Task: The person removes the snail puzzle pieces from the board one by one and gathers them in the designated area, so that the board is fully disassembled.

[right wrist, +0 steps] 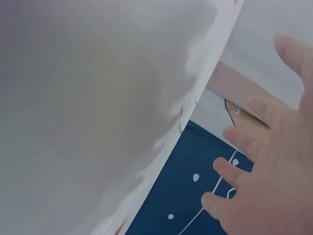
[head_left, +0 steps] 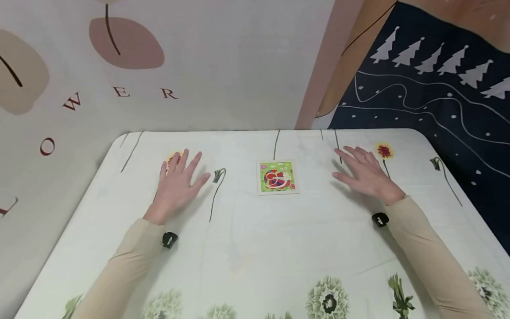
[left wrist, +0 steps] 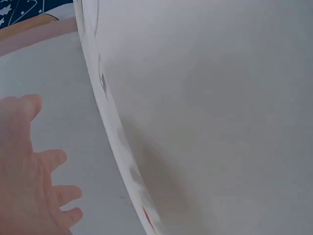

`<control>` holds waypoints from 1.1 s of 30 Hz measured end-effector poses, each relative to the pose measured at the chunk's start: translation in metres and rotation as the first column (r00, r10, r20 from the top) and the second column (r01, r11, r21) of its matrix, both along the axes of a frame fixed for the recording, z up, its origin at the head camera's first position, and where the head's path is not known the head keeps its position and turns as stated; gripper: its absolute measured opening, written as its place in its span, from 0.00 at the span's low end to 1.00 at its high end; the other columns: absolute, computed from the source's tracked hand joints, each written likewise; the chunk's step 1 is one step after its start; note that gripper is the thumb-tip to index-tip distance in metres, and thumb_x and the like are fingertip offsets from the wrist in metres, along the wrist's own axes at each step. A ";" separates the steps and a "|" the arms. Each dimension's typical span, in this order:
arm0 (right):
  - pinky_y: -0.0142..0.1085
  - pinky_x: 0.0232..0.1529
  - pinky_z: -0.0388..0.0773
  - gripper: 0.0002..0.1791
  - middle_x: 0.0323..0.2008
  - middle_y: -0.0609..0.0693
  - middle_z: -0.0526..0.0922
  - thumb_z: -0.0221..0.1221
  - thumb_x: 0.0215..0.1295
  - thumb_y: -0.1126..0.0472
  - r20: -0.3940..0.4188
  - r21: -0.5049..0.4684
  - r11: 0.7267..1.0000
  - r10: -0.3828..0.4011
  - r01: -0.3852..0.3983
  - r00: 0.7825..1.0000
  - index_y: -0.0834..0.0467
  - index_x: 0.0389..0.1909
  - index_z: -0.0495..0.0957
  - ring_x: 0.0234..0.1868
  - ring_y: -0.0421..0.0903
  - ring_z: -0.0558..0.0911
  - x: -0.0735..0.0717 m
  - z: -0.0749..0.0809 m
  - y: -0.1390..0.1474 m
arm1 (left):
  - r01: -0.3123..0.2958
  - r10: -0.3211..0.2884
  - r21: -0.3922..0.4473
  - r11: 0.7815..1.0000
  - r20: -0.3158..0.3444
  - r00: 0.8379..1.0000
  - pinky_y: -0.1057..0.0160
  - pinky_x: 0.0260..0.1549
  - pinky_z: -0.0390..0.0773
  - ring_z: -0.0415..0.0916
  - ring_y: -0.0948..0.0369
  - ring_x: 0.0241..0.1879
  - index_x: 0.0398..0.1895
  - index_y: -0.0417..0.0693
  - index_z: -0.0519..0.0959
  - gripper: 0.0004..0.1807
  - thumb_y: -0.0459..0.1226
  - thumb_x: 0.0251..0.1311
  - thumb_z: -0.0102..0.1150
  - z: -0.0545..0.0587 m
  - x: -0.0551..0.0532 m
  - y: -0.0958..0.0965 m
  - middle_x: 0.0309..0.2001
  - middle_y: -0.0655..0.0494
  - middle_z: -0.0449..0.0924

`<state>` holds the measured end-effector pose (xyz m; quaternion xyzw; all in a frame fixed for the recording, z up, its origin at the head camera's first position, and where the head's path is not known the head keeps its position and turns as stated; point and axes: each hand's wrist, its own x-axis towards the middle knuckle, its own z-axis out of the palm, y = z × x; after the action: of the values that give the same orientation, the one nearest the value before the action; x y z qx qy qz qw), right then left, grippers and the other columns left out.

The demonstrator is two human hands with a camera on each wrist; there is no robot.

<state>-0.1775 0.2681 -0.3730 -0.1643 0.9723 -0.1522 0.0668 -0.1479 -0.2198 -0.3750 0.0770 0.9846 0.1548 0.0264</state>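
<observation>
A small square picture puzzle (head_left: 277,177) with a pale border lies on the table, showing a red and purple snail on green. To its left my left hand (head_left: 178,186) is held over the cloth, fingers spread and holding nothing. My right hand (head_left: 365,175) is on the other side of the puzzle, its fingers extended and likewise free of any object. Each wrist view shows its own hand, the left hand (left wrist: 29,171) and the right hand (right wrist: 269,166), with fingers apart beside the white table surface.
A white cloth (head_left: 247,248) printed with flowers and stems covers the table. Behind it stands a pale wall covering (head_left: 239,79) with letters and leaf shapes. At the right hangs a dark blue fabric (head_left: 422,97) with white trees. Black bands (head_left: 169,239) sit at both wrists.
</observation>
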 end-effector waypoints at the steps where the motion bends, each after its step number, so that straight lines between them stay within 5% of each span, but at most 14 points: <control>1: 0.66 0.72 0.40 0.41 0.77 0.64 0.52 0.52 0.70 0.38 -0.008 -0.018 1.000 0.008 -0.008 1.000 0.53 0.78 0.54 0.76 0.70 0.48 -0.001 0.000 -0.001 | 0.005 -0.005 0.003 1.000 -0.001 1.000 0.34 0.73 0.31 0.33 0.39 0.79 0.81 0.55 0.47 0.40 0.61 0.72 0.38 -0.001 -0.001 0.002 0.80 0.38 0.39; 11: 0.64 0.71 0.51 0.38 0.74 0.65 0.59 0.59 0.69 0.50 -0.010 -0.161 0.985 0.062 -0.063 0.998 0.57 0.75 0.59 0.74 0.67 0.55 -0.012 -0.001 -0.025 | 0.046 -0.043 0.168 0.985 -0.018 0.999 0.34 0.73 0.40 0.40 0.38 0.78 0.80 0.50 0.48 0.39 0.53 0.73 0.45 -0.004 -0.017 0.032 0.79 0.35 0.44; 21: 0.59 0.73 0.54 0.35 0.72 0.62 0.63 0.62 0.67 0.55 -0.009 -0.267 0.957 0.114 -0.112 0.993 0.58 0.73 0.64 0.74 0.61 0.59 -0.024 -0.006 -0.051 | 0.078 -0.084 0.387 0.919 -0.001 0.996 0.43 0.74 0.52 0.51 0.44 0.77 0.80 0.49 0.50 0.36 0.49 0.75 0.45 -0.007 -0.025 0.068 0.78 0.42 0.54; 27: 0.58 0.71 0.58 0.31 0.69 0.62 0.67 0.60 0.68 0.56 -0.021 -0.281 0.948 0.149 -0.149 0.989 0.59 0.70 0.68 0.72 0.60 0.64 -0.029 -0.008 -0.065 | 0.097 -0.126 0.456 0.884 0.034 0.991 0.43 0.72 0.59 0.58 0.44 0.74 0.78 0.48 0.56 0.33 0.47 0.74 0.48 -0.010 -0.028 0.084 0.75 0.40 0.61; 33: 0.56 0.69 0.64 0.28 0.66 0.63 0.71 0.60 0.68 0.59 -0.036 -0.283 0.945 0.163 -0.167 0.986 0.61 0.68 0.70 0.69 0.60 0.69 -0.033 -0.008 -0.076 | 0.170 -0.225 0.457 0.873 0.069 0.972 0.42 0.68 0.65 0.65 0.43 0.71 0.76 0.48 0.59 0.30 0.45 0.75 0.47 -0.016 -0.029 0.093 0.73 0.40 0.64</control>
<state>-0.2101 0.1926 -0.3813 -0.2538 0.9235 -0.2833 0.0488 -0.1774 -0.1267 -0.3907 0.1719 0.9058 0.3784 0.0826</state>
